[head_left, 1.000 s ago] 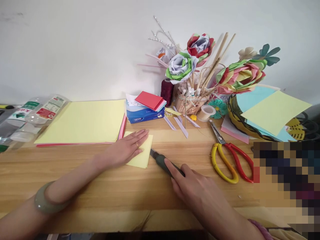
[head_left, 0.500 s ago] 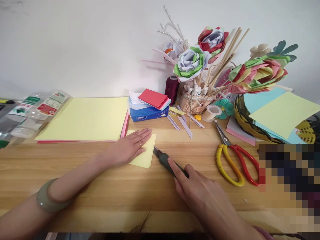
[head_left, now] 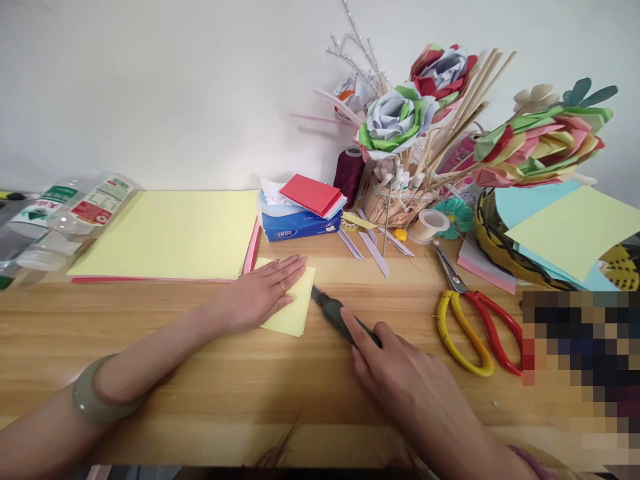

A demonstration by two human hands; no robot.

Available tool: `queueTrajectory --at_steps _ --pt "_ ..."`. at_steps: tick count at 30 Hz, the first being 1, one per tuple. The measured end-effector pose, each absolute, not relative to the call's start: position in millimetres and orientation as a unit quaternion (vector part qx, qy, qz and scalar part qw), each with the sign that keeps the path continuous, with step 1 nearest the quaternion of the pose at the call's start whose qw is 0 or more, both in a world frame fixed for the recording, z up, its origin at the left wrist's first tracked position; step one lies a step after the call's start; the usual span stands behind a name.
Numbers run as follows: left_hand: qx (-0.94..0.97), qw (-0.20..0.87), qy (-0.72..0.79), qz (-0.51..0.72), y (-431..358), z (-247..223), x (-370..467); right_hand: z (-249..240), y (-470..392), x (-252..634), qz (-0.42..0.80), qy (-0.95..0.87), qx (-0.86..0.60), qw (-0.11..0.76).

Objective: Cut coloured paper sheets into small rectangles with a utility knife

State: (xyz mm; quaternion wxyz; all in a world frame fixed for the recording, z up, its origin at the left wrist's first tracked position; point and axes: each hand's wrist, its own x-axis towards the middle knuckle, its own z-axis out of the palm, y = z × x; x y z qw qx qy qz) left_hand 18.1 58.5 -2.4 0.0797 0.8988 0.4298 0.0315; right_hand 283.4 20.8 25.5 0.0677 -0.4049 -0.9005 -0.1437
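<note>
while flat on yellow paper point(head_left: 296, 312), left hand point(head_left: 265, 290) near cutter point(head_left: 338, 319) in right hand point(head_left: 405, 373)

Small paper sheets point(head_left: 291, 319) pale yellow; utility knife point(head_left: 337, 319), handle dark green. Scissors point(head_left: 457, 284): one handle yellow, one red. Tabletop point(head_left: 225, 380) tan, grain-streaked.

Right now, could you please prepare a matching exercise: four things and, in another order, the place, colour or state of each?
Column one
1. utility knife
2. left hand
3. red-topped paper stack
4. scissors

Column two
A. on the blue tissue pack
B. yellow-and-red-handled
C. gripped by the right hand
D. lying flat on small yellow paper

Pairs: 1-C, 2-D, 3-A, 4-B
</note>
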Motion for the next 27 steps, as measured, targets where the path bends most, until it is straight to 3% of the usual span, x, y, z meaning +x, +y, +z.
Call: queueTrajectory --at_steps 19,27 --pt "0.900 0.072 0.429 0.040 59.2 -5.3 19.2 26.6 44.1 279.0 -0.115 -0.891 -0.439 -0.005" --pt "0.875 0.156 0.451 0.080 58.3 -2.7 18.0 21.1 65.6 291.0 -0.156 -0.870 -0.467 0.020"
